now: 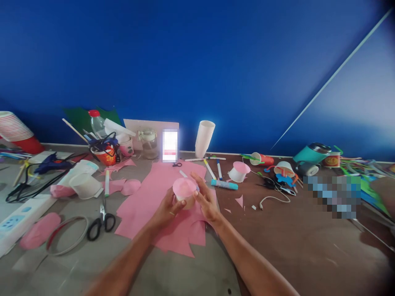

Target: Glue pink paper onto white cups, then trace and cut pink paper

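Observation:
Over the pink paper sheet (pixel 160 181) I hold a small paper cup (pixel 187 202) with a round pink paper piece (pixel 184 187) across its top. My left hand (pixel 168 209) grips the cup's left side, its thumb at the front. My right hand (pixel 208 204) closes on the right side, thumb by the rim and fingers partly behind it. A white cup (pixel 237 174) with a similar pink top stands to the right, near a blue tube (pixel 224 184). Black-handled scissors (pixel 101 220) lie left of the sheet.
A stack of white cups (pixel 205 139) and a glass jar (pixel 148 144) stand at the back by a lit screen (pixel 170 145). At left are a tape roll (pixel 68 236) and a power strip (pixel 21 220). A teal tumbler (pixel 311 154) lies at right, near another person's arm (pixel 387 193).

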The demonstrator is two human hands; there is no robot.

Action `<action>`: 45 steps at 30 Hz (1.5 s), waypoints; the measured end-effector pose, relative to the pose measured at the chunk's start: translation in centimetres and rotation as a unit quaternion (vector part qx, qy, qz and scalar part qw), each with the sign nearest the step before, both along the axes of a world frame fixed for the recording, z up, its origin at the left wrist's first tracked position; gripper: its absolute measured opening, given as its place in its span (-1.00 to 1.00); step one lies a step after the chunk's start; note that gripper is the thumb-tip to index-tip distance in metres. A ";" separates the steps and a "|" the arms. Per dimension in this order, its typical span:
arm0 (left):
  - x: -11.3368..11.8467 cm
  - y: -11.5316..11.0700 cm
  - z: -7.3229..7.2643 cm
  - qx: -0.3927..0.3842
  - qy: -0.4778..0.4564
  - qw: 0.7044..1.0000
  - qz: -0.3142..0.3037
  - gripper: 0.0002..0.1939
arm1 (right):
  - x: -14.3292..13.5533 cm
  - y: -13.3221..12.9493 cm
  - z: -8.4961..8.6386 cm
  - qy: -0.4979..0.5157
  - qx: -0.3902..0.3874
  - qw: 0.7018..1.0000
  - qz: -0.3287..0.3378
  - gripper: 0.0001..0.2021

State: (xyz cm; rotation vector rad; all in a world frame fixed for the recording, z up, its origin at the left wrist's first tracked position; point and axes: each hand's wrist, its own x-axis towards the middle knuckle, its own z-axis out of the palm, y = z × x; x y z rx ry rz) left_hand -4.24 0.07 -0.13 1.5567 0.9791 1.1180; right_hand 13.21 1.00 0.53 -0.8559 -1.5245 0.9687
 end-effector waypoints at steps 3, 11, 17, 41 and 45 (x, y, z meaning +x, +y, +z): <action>0.0 0.0 0.1 -0.002 -0.011 1.000 -0.017 -0.41 | -0.2 0.2 -0.7 0.023 -0.015 1.000 -0.002 -0.43; -0.3 0.6 -0.6 -0.030 -0.100 0.994 -0.027 -0.46 | -0.5 0.8 -1.5 0.188 -0.100 0.977 -0.008 -0.47; -0.5 0.6 -0.7 -0.073 -0.172 0.981 -0.048 -0.56 | -1.0 0.5 -1.3 0.210 -0.177 0.961 0.021 -0.52; -1.3 0.8 0.0 0.302 0.174 0.880 0.324 -0.77 | -2.1 -0.6 -0.4 -0.068 -0.069 0.990 -0.101 -0.46; -1.6 0.8 0.1 0.356 0.231 0.849 0.316 -0.81 | -2.5 -1.0 -0.6 -0.115 -0.027 0.988 -0.102 -0.47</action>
